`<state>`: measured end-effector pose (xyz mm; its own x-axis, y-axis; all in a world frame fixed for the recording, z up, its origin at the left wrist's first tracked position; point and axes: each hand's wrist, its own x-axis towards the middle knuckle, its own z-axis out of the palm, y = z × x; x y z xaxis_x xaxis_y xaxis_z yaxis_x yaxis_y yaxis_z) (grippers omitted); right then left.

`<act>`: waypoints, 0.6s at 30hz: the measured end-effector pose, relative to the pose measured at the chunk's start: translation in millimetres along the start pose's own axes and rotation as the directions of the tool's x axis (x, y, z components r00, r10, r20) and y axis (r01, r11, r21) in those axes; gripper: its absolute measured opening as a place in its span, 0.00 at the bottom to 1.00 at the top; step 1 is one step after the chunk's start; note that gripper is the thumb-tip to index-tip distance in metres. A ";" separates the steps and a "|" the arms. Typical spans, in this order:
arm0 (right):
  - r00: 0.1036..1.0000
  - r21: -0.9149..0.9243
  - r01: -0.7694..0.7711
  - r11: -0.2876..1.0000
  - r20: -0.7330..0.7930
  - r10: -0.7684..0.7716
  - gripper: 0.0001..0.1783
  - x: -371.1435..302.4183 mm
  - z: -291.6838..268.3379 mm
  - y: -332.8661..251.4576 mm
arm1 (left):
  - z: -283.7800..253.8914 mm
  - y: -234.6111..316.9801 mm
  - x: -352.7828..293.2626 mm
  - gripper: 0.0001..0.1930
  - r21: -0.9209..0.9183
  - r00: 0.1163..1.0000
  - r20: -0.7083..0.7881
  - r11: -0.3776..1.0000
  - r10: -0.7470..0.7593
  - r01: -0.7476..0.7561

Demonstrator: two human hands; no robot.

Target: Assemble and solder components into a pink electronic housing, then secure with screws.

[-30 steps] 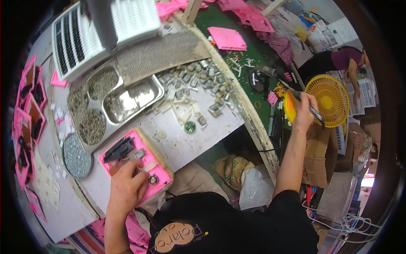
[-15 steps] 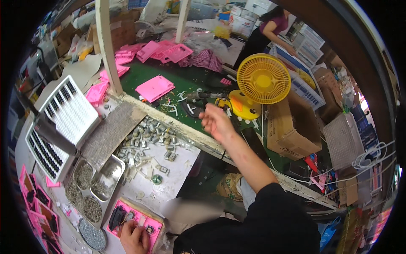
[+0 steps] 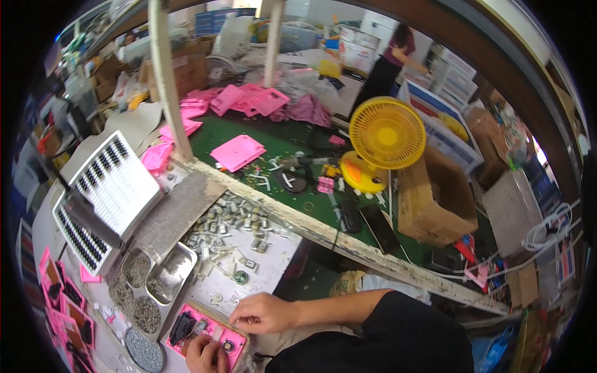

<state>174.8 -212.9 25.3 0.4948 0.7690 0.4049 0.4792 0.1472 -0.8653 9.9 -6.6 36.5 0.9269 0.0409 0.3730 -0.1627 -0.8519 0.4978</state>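
Note:
A pink plastic casing (image 3: 236, 359) lies at the bench's near edge, with a black part (image 3: 182, 327) and a small round metal-looking part (image 3: 229, 345) in it. My left hand (image 3: 205, 355) rests on the casing with fingers bent and pressed together; what lies under the fingertips is hidden. Just above the casing's right side is my right hand (image 3: 264, 313), its fingers curled in a pinch. Anything between those fingertips is too small to make out.
Left of the casing stand a metal tray (image 3: 186, 255) of small parts and a round grey dish (image 3: 144, 349). Small motors (image 3: 233, 214) lie beyond. Behind a wooden rail (image 3: 273, 202) are a yellow fan (image 3: 387, 132), a phone (image 3: 379, 228) and a cardboard box (image 3: 435, 205). A person (image 3: 388, 65) stands farther back.
My right hand has come back from over the green bench to the pink casing, its fingers now curled. My left hand has stayed on the casing. The view has shifted slightly.

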 end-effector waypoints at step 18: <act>0.990 0.101 -0.067 0.993 0.127 0.054 0.11 -20.2 47.5 21.5 | 19.0 -14.2 -10.0 0.11 -0.110 0.993 -0.097 0.992 -0.074 0.063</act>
<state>140.7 -195.7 -15.6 0.4237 0.8486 0.3166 0.3691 0.1575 -0.9160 9.4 -4.9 10.9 0.8992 0.1543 0.4094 -0.1400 -0.7852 0.6032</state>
